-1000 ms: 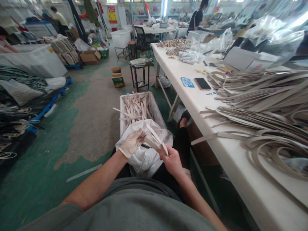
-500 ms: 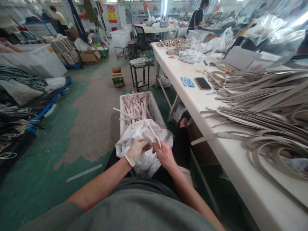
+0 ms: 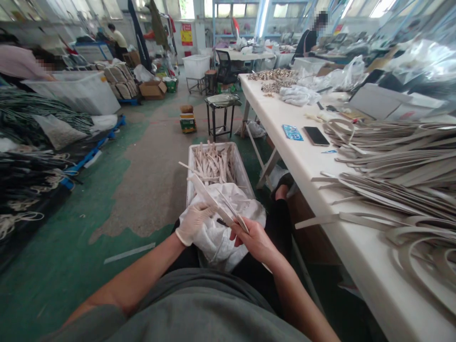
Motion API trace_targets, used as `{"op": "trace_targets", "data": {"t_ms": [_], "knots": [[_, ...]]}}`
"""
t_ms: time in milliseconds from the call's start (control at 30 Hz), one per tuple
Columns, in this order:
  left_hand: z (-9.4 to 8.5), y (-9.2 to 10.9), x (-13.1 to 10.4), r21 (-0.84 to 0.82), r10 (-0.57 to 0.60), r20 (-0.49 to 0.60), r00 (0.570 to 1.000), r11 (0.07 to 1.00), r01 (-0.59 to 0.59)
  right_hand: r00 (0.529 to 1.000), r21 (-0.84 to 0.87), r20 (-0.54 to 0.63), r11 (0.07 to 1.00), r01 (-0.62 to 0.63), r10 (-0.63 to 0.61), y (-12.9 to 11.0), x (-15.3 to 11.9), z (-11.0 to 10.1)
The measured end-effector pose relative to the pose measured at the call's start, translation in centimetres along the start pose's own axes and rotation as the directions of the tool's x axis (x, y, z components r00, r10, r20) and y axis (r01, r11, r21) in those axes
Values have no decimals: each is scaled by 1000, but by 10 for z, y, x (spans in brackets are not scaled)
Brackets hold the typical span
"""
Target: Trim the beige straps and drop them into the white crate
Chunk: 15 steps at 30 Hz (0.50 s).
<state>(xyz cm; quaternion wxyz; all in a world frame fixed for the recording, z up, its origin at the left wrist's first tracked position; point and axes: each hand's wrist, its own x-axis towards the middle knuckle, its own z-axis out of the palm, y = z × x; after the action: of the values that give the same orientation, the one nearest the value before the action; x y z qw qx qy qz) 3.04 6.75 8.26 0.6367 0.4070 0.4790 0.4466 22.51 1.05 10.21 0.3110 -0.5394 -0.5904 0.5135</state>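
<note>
My left hand (image 3: 195, 221), in a thin pale glove, is closed with its fingertips at the edge of a light strap (image 3: 203, 189). The strap slants up and away over my lap, its far end free. My bare right hand (image 3: 254, 240) is closed around the near part of straps, where narrow strips (image 3: 230, 205) lie side by side. A small dark piece (image 3: 222, 222) shows between the hands; its kind cannot be made out. Beneath the hands a crumpled white cloth or sack (image 3: 217, 249) covers my lap. Just beyond it stands a white crate (image 3: 245, 183) with many pale strips (image 3: 213, 164).
On the right, a long white table (image 3: 274, 114) bears heaps of beige straps (image 3: 395, 183), a phone (image 3: 316, 136) and a blue packet (image 3: 292, 132). A black stool (image 3: 223, 100) stands ahead. A person (image 3: 21, 61) leans over a large bin (image 3: 85, 92) at left.
My head view has shifted left and up. The hands have moved apart, and a wider length of strap now shows between them, pointing up-left.
</note>
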Motion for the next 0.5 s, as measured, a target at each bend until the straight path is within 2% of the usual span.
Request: {"op": "trace_targets", "data": {"t_ms": [67, 133, 200, 267, 333, 400, 500], "knots": [[-25, 31, 4, 54, 162, -117, 980, 986, -157, 1000, -21, 18, 999, 23, -23, -3, -2, 0], [-45, 52, 5, 42, 282, -209, 936, 959, -280, 999, -21, 33, 999, 43, -43, -2, -2, 4], [-55, 53, 5, -58, 274, -269, 923, 952, -300, 997, 10, 60, 999, 40, -41, 4, 1, 13], [-57, 34, 6, -229, 126, -280, 952, 954, -194, 996, 8, 86, 1000, -11, 11, 13, 6, 23], [-59, 2, 6, -387, -85, -270, 959, 922, -27, 991, -68, 97, 994, -81, 87, 22, 9, 29], [-62, -31, 4, -497, -263, -293, 919, 863, 88, 983, -181, 108, 975, -126, 147, 28, 8, 29], [-63, -65, -10, -595, -395, -308, 866, 790, 148, 974, -334, 124, 932, -141, 191, 27, 2, 26]]}}
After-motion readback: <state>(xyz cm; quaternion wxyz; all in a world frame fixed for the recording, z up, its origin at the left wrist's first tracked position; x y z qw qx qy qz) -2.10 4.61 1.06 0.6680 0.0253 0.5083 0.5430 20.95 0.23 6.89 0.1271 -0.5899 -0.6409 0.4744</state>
